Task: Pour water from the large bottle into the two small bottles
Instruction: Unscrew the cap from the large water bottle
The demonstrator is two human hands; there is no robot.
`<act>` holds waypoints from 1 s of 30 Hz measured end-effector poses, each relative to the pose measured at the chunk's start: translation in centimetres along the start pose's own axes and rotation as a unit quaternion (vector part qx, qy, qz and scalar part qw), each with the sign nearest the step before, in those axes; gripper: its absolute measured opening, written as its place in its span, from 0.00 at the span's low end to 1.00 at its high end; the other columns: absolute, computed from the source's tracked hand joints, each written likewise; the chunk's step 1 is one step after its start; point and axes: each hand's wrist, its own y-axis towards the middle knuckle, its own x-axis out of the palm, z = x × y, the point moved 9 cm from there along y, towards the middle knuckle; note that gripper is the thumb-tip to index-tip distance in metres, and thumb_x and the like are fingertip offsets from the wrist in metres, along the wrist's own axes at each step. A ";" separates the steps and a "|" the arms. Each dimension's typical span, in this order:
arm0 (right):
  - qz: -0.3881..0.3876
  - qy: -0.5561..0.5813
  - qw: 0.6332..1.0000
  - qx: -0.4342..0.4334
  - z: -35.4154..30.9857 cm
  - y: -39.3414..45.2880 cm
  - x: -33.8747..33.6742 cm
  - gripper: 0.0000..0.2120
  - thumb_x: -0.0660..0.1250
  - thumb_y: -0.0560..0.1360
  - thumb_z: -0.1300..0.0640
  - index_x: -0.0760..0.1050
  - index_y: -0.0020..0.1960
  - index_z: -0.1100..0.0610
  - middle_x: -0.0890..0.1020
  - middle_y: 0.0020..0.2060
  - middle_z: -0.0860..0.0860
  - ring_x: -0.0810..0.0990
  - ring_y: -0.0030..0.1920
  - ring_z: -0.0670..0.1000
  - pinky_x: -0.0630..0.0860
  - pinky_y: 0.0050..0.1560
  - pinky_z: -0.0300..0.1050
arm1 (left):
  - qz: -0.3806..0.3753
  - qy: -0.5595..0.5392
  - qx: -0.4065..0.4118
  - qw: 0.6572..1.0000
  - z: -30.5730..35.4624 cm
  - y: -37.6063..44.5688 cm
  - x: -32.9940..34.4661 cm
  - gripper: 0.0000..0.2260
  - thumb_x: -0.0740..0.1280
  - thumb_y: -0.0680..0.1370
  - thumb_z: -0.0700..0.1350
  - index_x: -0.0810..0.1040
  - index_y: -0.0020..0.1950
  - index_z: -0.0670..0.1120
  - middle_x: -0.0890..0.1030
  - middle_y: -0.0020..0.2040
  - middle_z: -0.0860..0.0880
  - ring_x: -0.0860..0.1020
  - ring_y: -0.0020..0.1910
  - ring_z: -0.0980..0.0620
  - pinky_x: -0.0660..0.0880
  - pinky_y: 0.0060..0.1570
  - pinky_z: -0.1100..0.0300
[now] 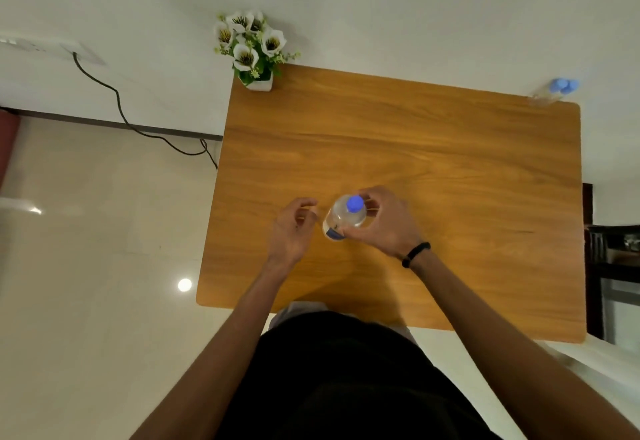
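The large clear bottle (pixel 341 220) with a blue cap stands upright on the wooden table (pixel 433 162), near its front middle. My right hand (pixel 384 223) wraps around the bottle's shoulder from the right. My left hand (pixel 292 228) hovers just left of the bottle, fingers curled and apart, holding nothing. Two small clear bottles (pixel 554 91) with blue caps stand together at the table's far right corner, well away from both hands.
A white pot of artificial white flowers (pixel 252 52) sits at the table's far left corner. A black cable (pixel 117 104) runs from a wall socket down to the floor at the left. Dark furniture (pixel 613 266) stands beside the table's right edge.
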 end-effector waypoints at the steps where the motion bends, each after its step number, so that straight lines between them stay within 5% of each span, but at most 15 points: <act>1: -0.002 -0.006 1.000 -0.007 0.2 -0.8 0.2 0.34 0.84 0.62 0.43 0.78 0.63 0.54 0.81 0.57 0.48 0.82 0.54 0.46 0.82 0.56 0.46 | 0.001 0.005 0.002 1.000 0.0 -0.6 0.4 0.09 0.67 0.84 0.46 0.81 0.63 0.47 0.87 0.52 0.49 0.84 0.50 0.52 0.81 0.47 0.59; 6: 0.019 -0.034 0.999 -0.037 1.2 -3.4 0.5 0.33 0.82 0.64 0.40 0.78 0.63 0.54 0.80 0.55 0.48 0.81 0.52 0.48 0.81 0.55 0.48 | -0.014 0.004 0.036 0.999 1.2 -2.9 2.4 0.08 0.68 0.83 0.45 0.82 0.60 0.47 0.87 0.51 0.50 0.84 0.50 0.54 0.80 0.46 0.59; 11: 0.056 -0.056 0.996 -0.039 2.4 -4.4 0.4 0.28 0.81 0.67 0.44 0.78 0.62 0.54 0.79 0.56 0.49 0.80 0.52 0.48 0.80 0.52 0.47 | -0.126 0.081 0.107 0.983 3.4 -3.8 4.3 0.14 0.70 0.81 0.43 0.80 0.66 0.50 0.83 0.57 0.51 0.80 0.45 0.59 0.76 0.44 0.67; 14: 0.076 -0.055 0.995 -0.034 3.2 -4.8 0.3 0.28 0.82 0.66 0.48 0.78 0.62 0.55 0.79 0.55 0.50 0.80 0.51 0.50 0.78 0.50 0.45 | -0.159 0.137 0.149 0.966 4.6 -4.6 5.4 0.19 0.73 0.79 0.43 0.78 0.69 0.52 0.80 0.58 0.51 0.81 0.46 0.53 0.76 0.47 0.63; 19: 0.080 -0.063 0.995 -0.016 4.3 -4.7 0.4 0.29 0.80 0.66 0.50 0.77 0.64 0.56 0.78 0.57 0.49 0.80 0.54 0.51 0.80 0.52 0.50 | -0.115 0.140 0.164 0.970 5.7 -5.3 6.2 0.18 0.75 0.76 0.47 0.79 0.65 0.55 0.79 0.47 0.55 0.78 0.40 0.54 0.75 0.44 0.63; 24: 0.073 -0.053 0.996 -0.004 4.8 -4.6 0.5 0.28 0.79 0.69 0.49 0.76 0.66 0.57 0.78 0.59 0.50 0.79 0.55 0.50 0.80 0.54 0.49 | -0.076 0.160 0.177 0.968 6.6 -5.6 7.0 0.18 0.75 0.77 0.49 0.79 0.66 0.54 0.78 0.49 0.53 0.74 0.39 0.61 0.71 0.41 0.71; 30: 0.075 -0.039 0.996 0.006 4.9 -5.2 0.5 0.26 0.77 0.72 0.50 0.76 0.67 0.55 0.78 0.62 0.52 0.79 0.58 0.52 0.79 0.58 0.51 | -0.074 0.160 0.163 0.971 7.1 -5.3 8.2 0.16 0.74 0.79 0.48 0.80 0.66 0.51 0.78 0.55 0.49 0.79 0.50 0.52 0.82 0.51 0.54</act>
